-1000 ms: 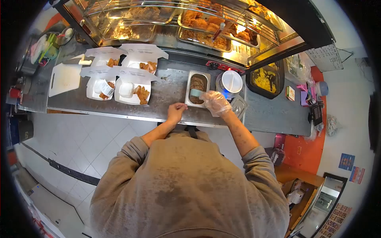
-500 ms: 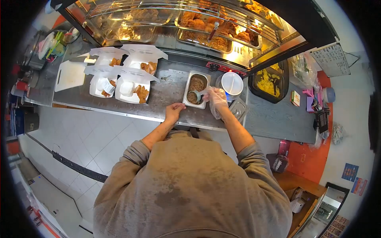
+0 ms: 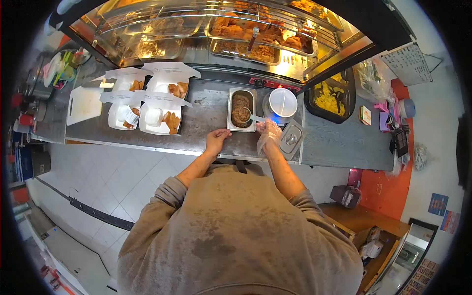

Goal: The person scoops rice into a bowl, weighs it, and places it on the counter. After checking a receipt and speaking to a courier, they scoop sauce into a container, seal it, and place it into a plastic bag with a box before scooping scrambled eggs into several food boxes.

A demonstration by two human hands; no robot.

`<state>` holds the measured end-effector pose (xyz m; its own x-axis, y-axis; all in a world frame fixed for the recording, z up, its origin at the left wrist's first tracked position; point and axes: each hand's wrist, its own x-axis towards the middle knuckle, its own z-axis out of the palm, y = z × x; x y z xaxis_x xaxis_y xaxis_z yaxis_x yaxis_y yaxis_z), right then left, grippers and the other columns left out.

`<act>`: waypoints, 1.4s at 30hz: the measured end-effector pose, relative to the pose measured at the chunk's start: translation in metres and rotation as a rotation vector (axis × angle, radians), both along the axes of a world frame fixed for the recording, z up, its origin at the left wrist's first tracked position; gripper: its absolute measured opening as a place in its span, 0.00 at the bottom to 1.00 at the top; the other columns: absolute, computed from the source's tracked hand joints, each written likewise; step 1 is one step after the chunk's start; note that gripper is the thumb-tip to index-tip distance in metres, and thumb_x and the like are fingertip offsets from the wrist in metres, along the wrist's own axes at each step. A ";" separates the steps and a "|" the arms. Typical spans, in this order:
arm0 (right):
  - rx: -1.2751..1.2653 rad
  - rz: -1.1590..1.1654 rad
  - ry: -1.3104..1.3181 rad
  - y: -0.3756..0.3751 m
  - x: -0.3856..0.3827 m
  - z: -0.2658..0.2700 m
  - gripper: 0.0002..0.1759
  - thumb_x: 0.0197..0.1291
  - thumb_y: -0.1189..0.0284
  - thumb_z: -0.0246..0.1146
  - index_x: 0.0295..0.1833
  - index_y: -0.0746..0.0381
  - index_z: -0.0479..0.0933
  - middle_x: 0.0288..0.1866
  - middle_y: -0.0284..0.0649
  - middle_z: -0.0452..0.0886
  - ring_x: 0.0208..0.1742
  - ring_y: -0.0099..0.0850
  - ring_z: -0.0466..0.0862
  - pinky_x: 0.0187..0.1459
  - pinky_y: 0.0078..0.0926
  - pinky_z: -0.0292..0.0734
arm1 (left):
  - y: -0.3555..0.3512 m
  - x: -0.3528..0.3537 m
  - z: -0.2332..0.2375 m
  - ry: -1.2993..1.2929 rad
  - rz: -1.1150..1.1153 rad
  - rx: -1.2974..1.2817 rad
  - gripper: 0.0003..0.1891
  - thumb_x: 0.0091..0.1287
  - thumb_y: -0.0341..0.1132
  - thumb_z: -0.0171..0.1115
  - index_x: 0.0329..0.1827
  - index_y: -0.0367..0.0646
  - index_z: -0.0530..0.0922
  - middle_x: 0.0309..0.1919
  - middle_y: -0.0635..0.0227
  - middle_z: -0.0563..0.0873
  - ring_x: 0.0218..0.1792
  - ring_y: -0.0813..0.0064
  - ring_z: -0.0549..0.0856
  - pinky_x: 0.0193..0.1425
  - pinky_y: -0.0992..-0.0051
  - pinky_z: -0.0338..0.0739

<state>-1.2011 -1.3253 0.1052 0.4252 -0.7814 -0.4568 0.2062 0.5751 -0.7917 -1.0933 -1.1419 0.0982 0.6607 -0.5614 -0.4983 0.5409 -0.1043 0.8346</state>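
A small rectangular metal pan point(image 3: 230, 110) stands on the counter in front of me with brown, thick minced filling point(image 3: 240, 105) in it. My right hand point(image 3: 269, 133), in a clear plastic glove, is closed around the handle of a ladle point(image 3: 257, 118). The ladle's bowl rests in the filling, partly buried. My bare left hand point(image 3: 216, 141) has its fingers curled at the pan's near left corner. Beside the right hand lies a metal pan lid point(image 3: 293, 136). Behind that hand stands a round white-topped tub point(image 3: 283, 102).
Several open white boxes point(image 3: 160, 114) with fried pieces and white mounds stand left of the pan. Further left is a white cutting board point(image 3: 84, 105). A heated display case point(image 3: 265, 73) spans the back. At right sits a black tray point(image 3: 328, 114) of yellow food.
My right hand has come down and nearer to me, and the ladle's handle lies lower over the pan's right rim. The left hand stays by the pan's corner. The view has shifted slightly.
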 end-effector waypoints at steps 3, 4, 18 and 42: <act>0.048 -0.018 0.038 -0.001 0.001 -0.004 0.08 0.62 0.71 0.64 0.40 0.64 0.73 0.29 0.46 0.82 0.29 0.35 0.83 0.36 0.33 0.82 | -0.002 -0.001 -0.006 0.046 -0.006 -0.006 0.12 0.66 0.34 0.64 0.44 0.32 0.81 0.36 0.64 0.87 0.39 0.79 0.82 0.49 0.81 0.74; 0.038 -0.062 -0.010 -0.001 0.002 -0.004 0.08 0.61 0.72 0.64 0.39 0.65 0.74 0.29 0.46 0.82 0.27 0.34 0.83 0.32 0.31 0.81 | -0.002 -0.002 -0.005 0.019 -0.009 -0.024 0.10 0.66 0.35 0.63 0.43 0.36 0.81 0.36 0.69 0.86 0.35 0.84 0.80 0.41 0.83 0.70; 0.135 -0.008 -0.081 -0.014 -0.007 -0.025 0.10 0.58 0.73 0.66 0.43 0.65 0.74 0.35 0.48 0.82 0.31 0.35 0.82 0.32 0.26 0.78 | 0.002 -0.003 0.009 0.072 -0.051 0.024 0.13 0.65 0.38 0.64 0.47 0.40 0.81 0.37 0.73 0.86 0.33 0.87 0.78 0.34 0.86 0.69; 0.090 -0.073 -0.290 -0.015 -0.001 0.029 0.11 0.61 0.75 0.62 0.45 0.69 0.73 0.37 0.52 0.80 0.29 0.33 0.79 0.34 0.25 0.79 | 0.012 -0.012 0.024 0.138 -0.065 0.009 0.18 0.64 0.39 0.65 0.54 0.43 0.79 0.38 0.79 0.84 0.34 0.89 0.77 0.35 0.86 0.69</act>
<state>-1.2023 -1.3403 0.1337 0.4923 -0.7764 -0.3935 0.4594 0.6158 -0.6401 -1.1049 -1.1303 0.1223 0.5479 -0.5958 -0.5873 0.6423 -0.1502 0.7516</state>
